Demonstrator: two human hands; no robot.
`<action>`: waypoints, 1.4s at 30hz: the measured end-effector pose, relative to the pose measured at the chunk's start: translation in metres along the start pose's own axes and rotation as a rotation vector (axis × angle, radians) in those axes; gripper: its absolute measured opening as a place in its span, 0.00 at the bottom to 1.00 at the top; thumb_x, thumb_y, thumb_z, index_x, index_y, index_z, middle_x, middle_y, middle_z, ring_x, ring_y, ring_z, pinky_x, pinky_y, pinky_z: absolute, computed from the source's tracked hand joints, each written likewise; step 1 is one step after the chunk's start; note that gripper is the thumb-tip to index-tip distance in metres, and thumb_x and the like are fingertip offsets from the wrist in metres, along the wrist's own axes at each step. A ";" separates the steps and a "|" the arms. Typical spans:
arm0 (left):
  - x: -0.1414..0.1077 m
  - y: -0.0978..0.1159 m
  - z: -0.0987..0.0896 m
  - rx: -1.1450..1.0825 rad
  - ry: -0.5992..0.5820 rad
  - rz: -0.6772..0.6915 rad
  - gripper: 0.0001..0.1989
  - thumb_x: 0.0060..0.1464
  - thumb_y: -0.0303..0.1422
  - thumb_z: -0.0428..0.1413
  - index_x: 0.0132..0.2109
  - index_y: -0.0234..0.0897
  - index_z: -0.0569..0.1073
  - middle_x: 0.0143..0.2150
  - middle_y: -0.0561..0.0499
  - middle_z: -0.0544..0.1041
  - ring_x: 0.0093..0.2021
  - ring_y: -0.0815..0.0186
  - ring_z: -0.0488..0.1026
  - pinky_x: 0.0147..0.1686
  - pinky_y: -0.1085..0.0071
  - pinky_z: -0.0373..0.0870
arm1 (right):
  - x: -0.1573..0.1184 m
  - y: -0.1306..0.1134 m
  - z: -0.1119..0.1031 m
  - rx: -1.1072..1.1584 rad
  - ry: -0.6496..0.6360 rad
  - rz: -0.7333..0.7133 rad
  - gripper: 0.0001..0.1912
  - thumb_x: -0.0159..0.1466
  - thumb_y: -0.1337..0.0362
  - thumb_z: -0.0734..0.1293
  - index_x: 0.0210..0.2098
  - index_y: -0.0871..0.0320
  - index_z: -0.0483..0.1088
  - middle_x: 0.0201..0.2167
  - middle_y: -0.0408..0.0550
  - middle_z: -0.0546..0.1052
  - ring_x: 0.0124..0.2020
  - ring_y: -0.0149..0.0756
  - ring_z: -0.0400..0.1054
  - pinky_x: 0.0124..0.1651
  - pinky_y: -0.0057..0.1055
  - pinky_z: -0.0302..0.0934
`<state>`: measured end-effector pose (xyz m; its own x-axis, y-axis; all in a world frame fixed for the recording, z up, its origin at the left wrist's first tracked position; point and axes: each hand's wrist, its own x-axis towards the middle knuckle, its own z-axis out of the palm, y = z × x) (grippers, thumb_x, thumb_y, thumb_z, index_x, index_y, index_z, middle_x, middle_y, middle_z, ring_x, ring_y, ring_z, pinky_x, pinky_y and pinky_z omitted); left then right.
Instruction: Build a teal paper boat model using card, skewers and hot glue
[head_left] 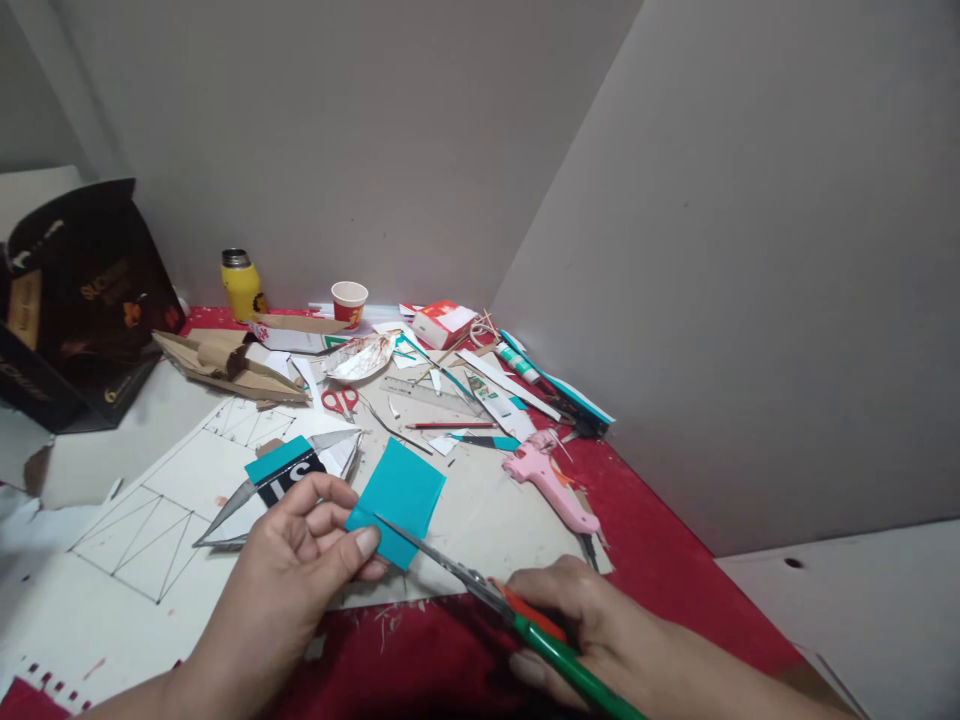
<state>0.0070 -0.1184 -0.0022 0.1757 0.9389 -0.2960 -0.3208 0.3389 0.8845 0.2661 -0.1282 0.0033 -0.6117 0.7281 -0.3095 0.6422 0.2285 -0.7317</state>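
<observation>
Here, black box [82,310] reads "6" near its bottom. Left hand [304,555], fingers curled closed, pinches teal paper [401,495] above drawing sheet's edge; right hand [592,625] is wrapped around green-orange scissors [480,585], blades at the paper.

Teal paper [397,497], scissors [559,645] with green and orange handles, a pink glue gun [551,483], red-handled scissors [340,401], a yellow bottle [241,288], black line-drawn triangles on white paper [139,545], all lay against a crimson bench [660,540].
</observation>
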 end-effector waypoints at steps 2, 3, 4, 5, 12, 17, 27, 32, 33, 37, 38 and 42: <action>0.000 0.001 0.000 0.003 0.009 -0.010 0.18 0.46 0.34 0.67 0.36 0.39 0.65 0.28 0.57 0.77 0.27 0.72 0.75 0.32 0.77 0.74 | 0.000 0.001 0.002 0.008 0.006 0.005 0.16 0.62 0.55 0.63 0.25 0.60 0.64 0.20 0.38 0.61 0.23 0.26 0.53 0.25 0.22 0.52; 0.000 0.001 0.000 0.008 0.011 -0.013 0.17 0.46 0.35 0.66 0.36 0.39 0.64 0.28 0.57 0.77 0.27 0.72 0.75 0.32 0.77 0.74 | 0.000 0.001 0.002 -0.002 0.022 0.006 0.15 0.62 0.55 0.64 0.26 0.60 0.65 0.20 0.39 0.63 0.23 0.26 0.54 0.25 0.22 0.53; -0.001 0.001 0.000 0.012 0.012 -0.013 0.17 0.46 0.35 0.66 0.36 0.39 0.64 0.28 0.57 0.77 0.27 0.72 0.75 0.32 0.77 0.74 | -0.001 0.001 0.003 -0.019 0.043 0.007 0.14 0.61 0.55 0.64 0.27 0.60 0.66 0.21 0.39 0.64 0.24 0.27 0.56 0.26 0.23 0.54; -0.001 0.001 0.001 0.013 0.006 -0.014 0.17 0.46 0.35 0.67 0.36 0.38 0.64 0.28 0.56 0.77 0.27 0.72 0.75 0.32 0.77 0.74 | -0.002 0.001 0.003 -0.041 0.066 0.004 0.14 0.61 0.55 0.65 0.28 0.59 0.68 0.22 0.40 0.66 0.24 0.28 0.57 0.27 0.23 0.56; -0.005 -0.007 0.007 -0.075 -0.083 -0.062 0.19 0.45 0.34 0.67 0.37 0.40 0.64 0.29 0.55 0.77 0.28 0.70 0.75 0.31 0.75 0.72 | -0.006 -0.005 0.006 -0.131 0.131 -0.013 0.16 0.59 0.51 0.66 0.35 0.58 0.71 0.25 0.44 0.70 0.28 0.33 0.62 0.33 0.26 0.61; -0.003 -0.015 0.008 -0.093 -0.154 -0.069 0.18 0.46 0.34 0.66 0.37 0.39 0.63 0.27 0.57 0.76 0.25 0.73 0.72 0.27 0.78 0.68 | -0.009 -0.004 0.011 -0.018 0.080 0.054 0.17 0.60 0.50 0.65 0.30 0.59 0.70 0.23 0.41 0.68 0.25 0.29 0.59 0.28 0.22 0.57; 0.004 -0.030 0.002 -0.017 -0.212 -0.260 0.18 0.45 0.34 0.66 0.43 0.34 0.71 0.24 0.56 0.74 0.21 0.73 0.70 0.25 0.78 0.64 | -0.018 0.025 0.024 0.133 0.169 0.128 0.22 0.63 0.46 0.61 0.27 0.60 0.66 0.20 0.40 0.63 0.23 0.29 0.56 0.26 0.24 0.56; 0.001 -0.019 0.000 -0.009 -0.183 -0.198 0.18 0.48 0.34 0.65 0.47 0.36 0.74 0.23 0.56 0.74 0.22 0.74 0.70 0.26 0.79 0.66 | -0.029 0.023 0.020 0.006 0.372 0.168 0.24 0.63 0.43 0.59 0.31 0.57 0.71 0.26 0.46 0.71 0.29 0.38 0.67 0.34 0.29 0.65; 0.000 -0.014 -0.001 -0.026 -0.170 -0.187 0.16 0.49 0.34 0.65 0.45 0.37 0.74 0.23 0.56 0.74 0.22 0.73 0.71 0.27 0.78 0.67 | -0.032 0.024 0.020 -0.008 0.392 0.167 0.24 0.62 0.43 0.59 0.34 0.57 0.72 0.28 0.48 0.73 0.31 0.40 0.69 0.36 0.31 0.67; -0.002 -0.001 -0.002 -0.071 -0.050 -0.173 0.12 0.49 0.35 0.65 0.37 0.38 0.70 0.26 0.54 0.77 0.29 0.70 0.76 0.33 0.77 0.73 | -0.040 0.029 0.021 -0.072 0.394 0.149 0.26 0.62 0.44 0.62 0.50 0.56 0.71 0.41 0.53 0.77 0.42 0.46 0.73 0.44 0.36 0.69; -0.003 0.000 -0.002 -0.071 -0.018 -0.173 0.12 0.49 0.35 0.65 0.37 0.38 0.70 0.27 0.53 0.78 0.31 0.69 0.77 0.34 0.77 0.73 | -0.040 0.030 0.021 -0.094 0.377 0.139 0.28 0.61 0.45 0.63 0.53 0.56 0.69 0.43 0.55 0.77 0.44 0.48 0.72 0.46 0.37 0.69; -0.002 0.001 -0.001 -0.113 0.024 -0.178 0.13 0.49 0.33 0.65 0.38 0.38 0.69 0.31 0.52 0.79 0.35 0.68 0.78 0.38 0.76 0.74 | -0.035 0.025 0.019 -0.206 0.260 0.081 0.30 0.60 0.48 0.64 0.56 0.58 0.67 0.47 0.59 0.76 0.46 0.51 0.72 0.46 0.40 0.69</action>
<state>0.0053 -0.1202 -0.0010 0.2173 0.8644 -0.4535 -0.3888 0.5028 0.7720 0.2945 -0.1605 -0.0157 -0.4335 0.8835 -0.1775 0.7802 0.2694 -0.5645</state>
